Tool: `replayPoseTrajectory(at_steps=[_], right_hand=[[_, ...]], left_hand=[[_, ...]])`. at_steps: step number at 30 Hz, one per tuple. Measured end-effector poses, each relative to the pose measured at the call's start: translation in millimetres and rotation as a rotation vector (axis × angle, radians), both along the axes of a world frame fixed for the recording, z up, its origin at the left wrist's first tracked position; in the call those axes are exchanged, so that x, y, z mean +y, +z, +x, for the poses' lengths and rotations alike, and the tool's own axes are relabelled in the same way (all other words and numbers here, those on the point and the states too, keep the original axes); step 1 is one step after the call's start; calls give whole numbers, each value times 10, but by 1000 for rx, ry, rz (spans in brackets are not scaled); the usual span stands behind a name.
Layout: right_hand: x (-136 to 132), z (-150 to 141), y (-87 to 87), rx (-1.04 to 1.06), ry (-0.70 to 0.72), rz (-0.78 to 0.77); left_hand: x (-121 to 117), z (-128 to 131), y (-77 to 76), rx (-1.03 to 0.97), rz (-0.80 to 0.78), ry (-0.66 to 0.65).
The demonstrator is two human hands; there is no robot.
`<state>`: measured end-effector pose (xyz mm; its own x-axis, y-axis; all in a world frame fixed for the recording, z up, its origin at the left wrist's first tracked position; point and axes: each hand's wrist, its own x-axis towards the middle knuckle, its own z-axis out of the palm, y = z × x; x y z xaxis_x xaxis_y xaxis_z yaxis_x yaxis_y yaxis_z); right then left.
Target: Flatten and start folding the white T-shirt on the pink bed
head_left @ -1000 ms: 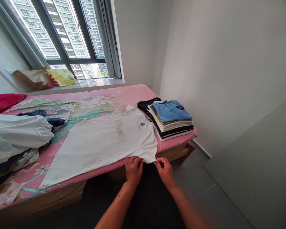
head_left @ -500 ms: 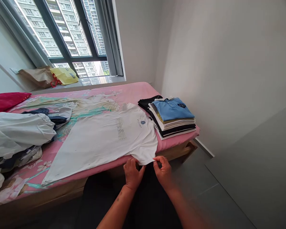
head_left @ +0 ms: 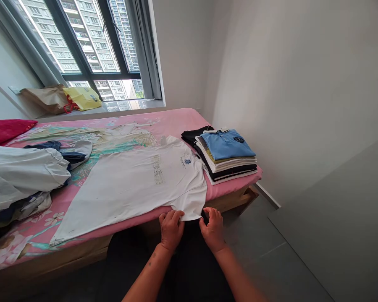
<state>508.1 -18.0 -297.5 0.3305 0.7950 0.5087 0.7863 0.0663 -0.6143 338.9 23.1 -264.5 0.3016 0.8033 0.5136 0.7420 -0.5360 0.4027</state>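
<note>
A white T-shirt (head_left: 135, 184) lies spread flat on the pink bed sheet (head_left: 176, 119), its small chest logo facing up. One sleeve hangs at the bed's near edge. My left hand (head_left: 170, 228) pinches the left side of that sleeve's hem with closed fingers. My right hand (head_left: 211, 230) grips the right corner of the same hem, fingers curled. Both hands sit just below the mattress edge, close together.
A neat stack of folded shirts (head_left: 227, 156), blue polo on top, stands at the bed's right end beside the wall. A heap of unfolded clothes (head_left: 22, 176) fills the left. A red pillow (head_left: 6, 128) lies far left. Paper bags (head_left: 66, 98) rest on the windowsill.
Both hands have shifted slightly left along the sleeve hem and drawn closer together. The shirt's sleeve edge is pulled a little straighter at the bed's edge.
</note>
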Motion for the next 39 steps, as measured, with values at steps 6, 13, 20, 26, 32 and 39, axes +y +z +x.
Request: replayPoseTrajectory(at_steps=[6, 13, 20, 26, 32, 39], right_hand=[[-26, -32, -175, 50, -3, -72], [-37, -269, 81, -18, 55, 21], [173, -304, 240, -34, 14, 53], [161, -44, 29, 122, -118, 135], [-47, -36, -112, 219, 40, 85], [-48, -50, -168, 205, 90, -126]], left_hand=[[8, 20, 19, -33, 9, 19], [17, 36, 62, 0, 23, 22], [33, 21, 126, 52, 79, 21], [-5, -22, 89, 51, 72, -5], [-95, -68, 129, 8, -2, -86], [191, 69, 313, -14, -56, -236]])
